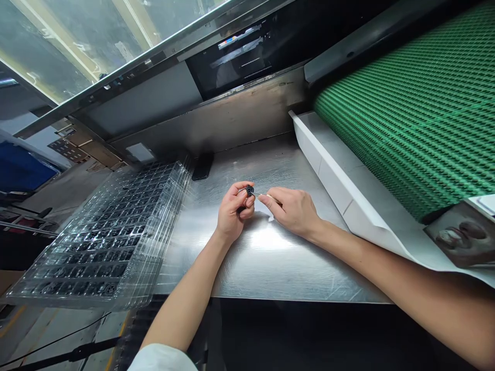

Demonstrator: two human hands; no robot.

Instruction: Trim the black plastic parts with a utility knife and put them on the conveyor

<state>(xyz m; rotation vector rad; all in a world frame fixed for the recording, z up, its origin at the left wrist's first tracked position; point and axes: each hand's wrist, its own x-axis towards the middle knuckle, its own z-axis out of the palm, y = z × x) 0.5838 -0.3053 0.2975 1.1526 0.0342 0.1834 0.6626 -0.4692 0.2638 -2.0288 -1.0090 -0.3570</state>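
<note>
A white sleeve [162, 358] sits on the person's left arm. I see the left hand [234, 211] pinching a small black part [250, 190] over the shiny bench [255, 281]. The right hand [296, 210] grips a thin stick [257, 194], pointing at the part; I can't tell if they touch. Left of both hands are clear trays [152, 252] with black pieces [111, 288]. Right of them is a white edge [340, 193].
</note>
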